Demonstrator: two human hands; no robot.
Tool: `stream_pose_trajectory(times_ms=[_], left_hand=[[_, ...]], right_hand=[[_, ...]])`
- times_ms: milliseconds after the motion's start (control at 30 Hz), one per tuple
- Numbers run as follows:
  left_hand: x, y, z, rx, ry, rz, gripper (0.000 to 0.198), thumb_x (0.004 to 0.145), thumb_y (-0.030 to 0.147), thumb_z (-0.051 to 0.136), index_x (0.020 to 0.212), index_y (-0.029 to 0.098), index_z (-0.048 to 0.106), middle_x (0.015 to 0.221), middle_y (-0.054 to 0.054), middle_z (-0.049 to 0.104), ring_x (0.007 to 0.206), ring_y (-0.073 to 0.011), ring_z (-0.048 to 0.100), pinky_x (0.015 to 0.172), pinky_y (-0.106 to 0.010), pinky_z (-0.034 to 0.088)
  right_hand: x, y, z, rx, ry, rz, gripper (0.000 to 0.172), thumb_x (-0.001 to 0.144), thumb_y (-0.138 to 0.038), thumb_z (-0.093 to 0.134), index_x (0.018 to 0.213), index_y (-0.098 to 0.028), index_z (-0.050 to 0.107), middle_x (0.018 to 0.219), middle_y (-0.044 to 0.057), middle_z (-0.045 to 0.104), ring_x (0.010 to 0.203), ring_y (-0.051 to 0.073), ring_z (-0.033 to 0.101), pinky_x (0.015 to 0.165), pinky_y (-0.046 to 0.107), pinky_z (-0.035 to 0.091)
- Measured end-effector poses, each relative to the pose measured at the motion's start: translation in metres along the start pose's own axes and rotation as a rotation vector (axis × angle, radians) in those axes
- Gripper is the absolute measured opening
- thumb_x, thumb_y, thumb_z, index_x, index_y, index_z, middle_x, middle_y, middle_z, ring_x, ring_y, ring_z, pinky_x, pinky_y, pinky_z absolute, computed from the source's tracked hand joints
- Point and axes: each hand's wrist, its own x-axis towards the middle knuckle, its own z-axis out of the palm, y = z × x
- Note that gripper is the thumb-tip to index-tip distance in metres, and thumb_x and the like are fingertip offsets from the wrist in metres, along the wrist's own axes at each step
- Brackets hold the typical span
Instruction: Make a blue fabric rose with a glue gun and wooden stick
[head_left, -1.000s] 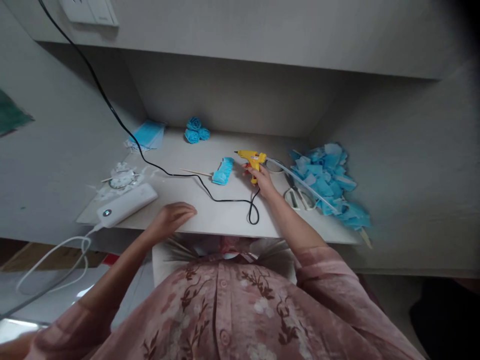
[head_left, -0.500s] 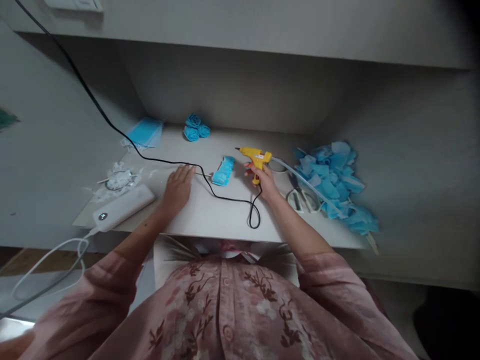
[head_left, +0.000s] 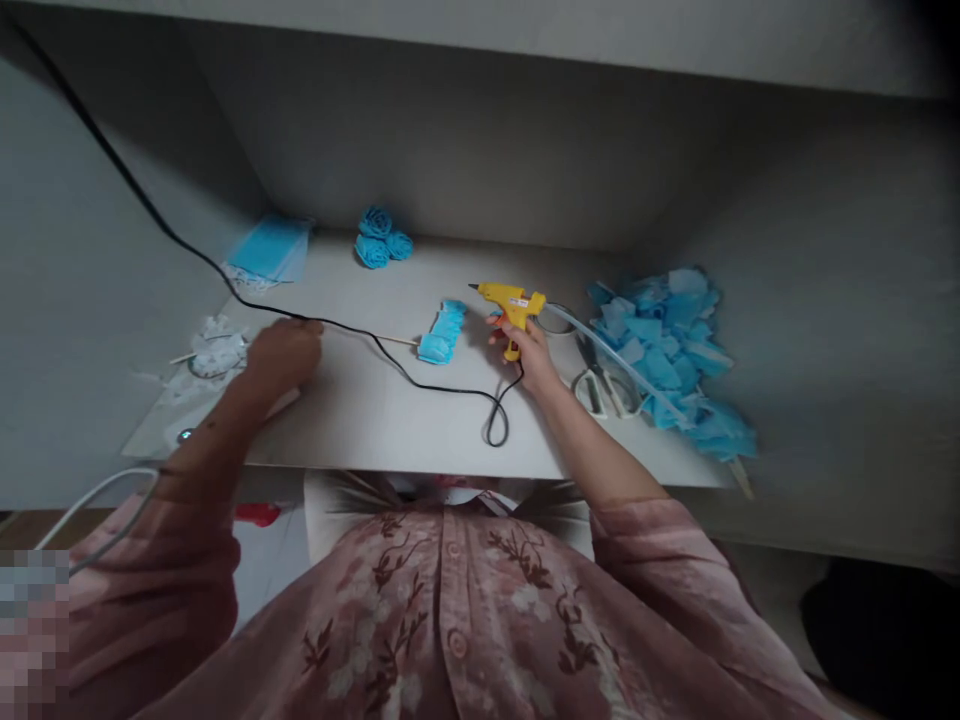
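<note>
Holding a yellow glue gun (head_left: 504,293) in the right hand (head_left: 525,350), with fingers wrapped round the grip and the dark nozzle aimed left. Laid between the two hands, nearer the right one and just left of the gun: a blue pleated strip (head_left: 442,335) on the smooth, pale tabletop (head_left: 405,435). Meeting the strip's near end on its left side, a thin wooden stick (head_left: 390,340), straight and pointed toward the left hand (head_left: 283,360). Well apart from the strip with that hand, folded narrow beside the black cord (head_left: 450,388); cannot tell whether gripping anything, with the fingertips hidden. Looped once below the gun, the cord, slim and glossy. Behind the left hand, flat blue masks (head_left: 271,248) with white loops, and three tightly coiled blue rosettes (head_left: 382,240), round and layered. Partly covered by the left forearm, a white power bank (head_left: 185,436), next to a crumpled heap of white scraps (head_left: 217,350). Right of the gun, a long translucent glue stick (head_left: 615,355), scissors (head_left: 595,375) with pale looped handles, and a loose, papery pile of blue pieces (head_left: 664,335).
</note>
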Motion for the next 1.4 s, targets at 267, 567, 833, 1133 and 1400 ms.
stream_pose_trajectory(times_ms=[267, 567, 833, 1133, 1400], left_hand=[[0.013, 0.049, -0.003, -0.383, 0.277, 0.118, 0.076, 0.091, 0.023, 0.05, 0.163, 0.013, 0.027, 0.166, -0.019, 0.045, 0.148, -0.0352, 0.05, 0.124, -0.054, 0.04], [0.041, 0.103, -0.01, -0.492, 0.375, 0.272, 0.076, 0.095, 0.031, 0.059, 0.164, 0.021, 0.029, 0.147, -0.013, 0.064, 0.134, -0.0298, 0.061, 0.122, -0.048, 0.041], [0.065, 0.091, 0.039, -0.565, 0.116, 0.234, 0.067, 0.094, 0.034, 0.059, 0.158, 0.017, 0.046, 0.129, -0.011, 0.073, 0.121, -0.0259, 0.068, 0.113, -0.043, 0.049], [0.064, 0.085, 0.056, -0.626, 0.07, 0.255, 0.065, 0.093, 0.038, 0.059, 0.155, 0.019, 0.051, 0.125, -0.01, 0.075, 0.114, -0.0242, 0.069, 0.103, -0.038, 0.055], [0.07, 0.079, 0.066, -0.595, 0.093, 0.287, 0.052, 0.09, 0.037, 0.068, 0.14, 0.023, 0.065, 0.116, -0.007, 0.078, 0.106, -0.0249, 0.072, 0.099, -0.038, 0.055]], right_hand=[[0.001, -0.001, -0.002, 0.027, -0.007, 0.013, 0.045, 0.071, -0.057, 0.079, 0.1, -0.023, 0.069, 0.116, 0.006, 0.076, 0.075, 0.014, 0.064, 0.049, 0.023, 0.042], [0.0, 0.005, -0.003, 0.019, -0.079, 0.036, 0.045, 0.074, -0.056, 0.079, 0.104, -0.023, 0.071, 0.117, 0.006, 0.077, 0.074, 0.014, 0.065, 0.057, 0.026, 0.05], [0.002, 0.007, -0.002, -0.071, -0.022, -0.029, 0.035, 0.078, -0.052, 0.076, 0.098, -0.023, 0.076, 0.109, 0.005, 0.08, 0.094, 0.02, 0.072, 0.094, 0.036, 0.056], [0.013, 0.016, -0.006, -0.018, 0.123, -0.09, 0.033, 0.079, -0.042, 0.074, 0.107, -0.025, 0.076, 0.122, 0.003, 0.08, 0.127, 0.023, 0.068, 0.115, 0.039, 0.048], [0.021, 0.018, -0.018, 0.018, 0.308, -0.13, 0.039, 0.077, -0.05, 0.073, 0.103, -0.021, 0.072, 0.115, 0.007, 0.081, 0.114, 0.023, 0.072, 0.103, 0.037, 0.054]])
